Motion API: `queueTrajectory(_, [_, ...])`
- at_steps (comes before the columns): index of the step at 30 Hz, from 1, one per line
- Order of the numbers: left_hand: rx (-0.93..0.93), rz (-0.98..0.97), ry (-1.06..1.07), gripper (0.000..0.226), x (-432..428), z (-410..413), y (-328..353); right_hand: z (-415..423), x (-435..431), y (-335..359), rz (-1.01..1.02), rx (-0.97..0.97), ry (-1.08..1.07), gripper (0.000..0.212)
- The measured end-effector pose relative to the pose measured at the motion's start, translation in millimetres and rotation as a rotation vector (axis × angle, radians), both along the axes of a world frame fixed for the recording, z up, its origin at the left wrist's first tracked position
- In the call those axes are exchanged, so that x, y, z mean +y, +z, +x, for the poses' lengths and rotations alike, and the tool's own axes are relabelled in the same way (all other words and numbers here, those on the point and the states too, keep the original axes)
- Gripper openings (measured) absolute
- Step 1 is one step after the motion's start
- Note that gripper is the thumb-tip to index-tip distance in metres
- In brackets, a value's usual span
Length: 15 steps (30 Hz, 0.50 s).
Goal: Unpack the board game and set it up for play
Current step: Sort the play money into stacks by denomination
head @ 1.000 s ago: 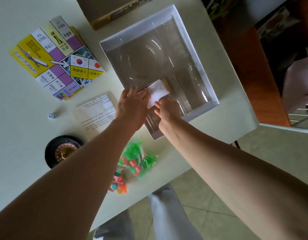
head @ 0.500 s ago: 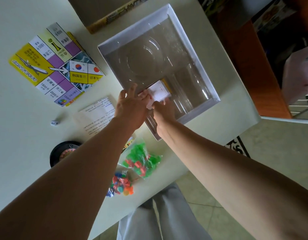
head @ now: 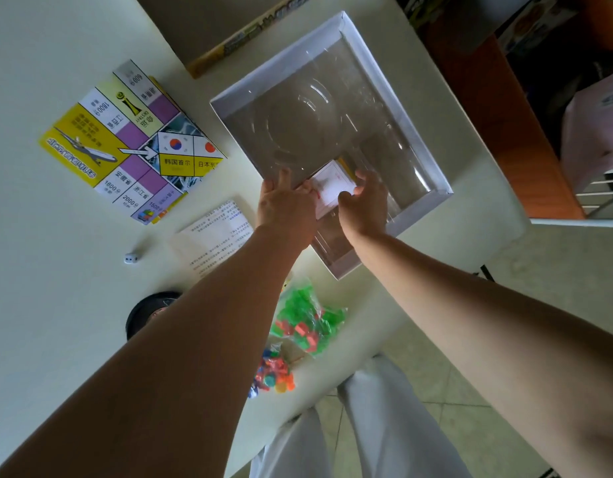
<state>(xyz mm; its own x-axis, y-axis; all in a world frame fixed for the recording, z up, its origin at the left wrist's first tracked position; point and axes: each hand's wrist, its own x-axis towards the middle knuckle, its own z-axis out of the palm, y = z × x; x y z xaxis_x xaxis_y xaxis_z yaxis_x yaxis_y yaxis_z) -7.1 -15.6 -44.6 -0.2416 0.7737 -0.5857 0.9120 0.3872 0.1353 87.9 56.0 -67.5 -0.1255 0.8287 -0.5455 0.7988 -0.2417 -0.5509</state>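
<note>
Right hand [head: 364, 205] pinches cards [head: 332, 186] in box [head: 412, 214]; left hand [head: 286, 205], fingers spread, touches cards' opposite edge; box on bench [head: 39, 277] beside folded board [head: 132, 146]

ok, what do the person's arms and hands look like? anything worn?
Both forearms are bare as far as the frame shows: no sleeves in view. The left hand and right hand wear no gloves; no watch, ring or band is visible. Light grey trousers show below.
</note>
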Motion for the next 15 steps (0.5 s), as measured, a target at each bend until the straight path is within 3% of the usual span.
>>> queueTrajectory(4, [0.017, 0.009, -0.001, 0.047, -2, 3, -6, 1, 8, -10, 0.029, -0.221, 0.359, 0.061])
queueTrajectory(7, [0.001, 0.038, 0.028, 0.045, -3, 3, -9, 0, -4, -15, 0.011, -0.170, 0.348, 0.070])
queueTrajectory(15, [-0.030, 0.120, 0.131, 0.052, -15, 13, -3, 2, 14, -4, 0.171, -0.296, 0.544, 0.043])
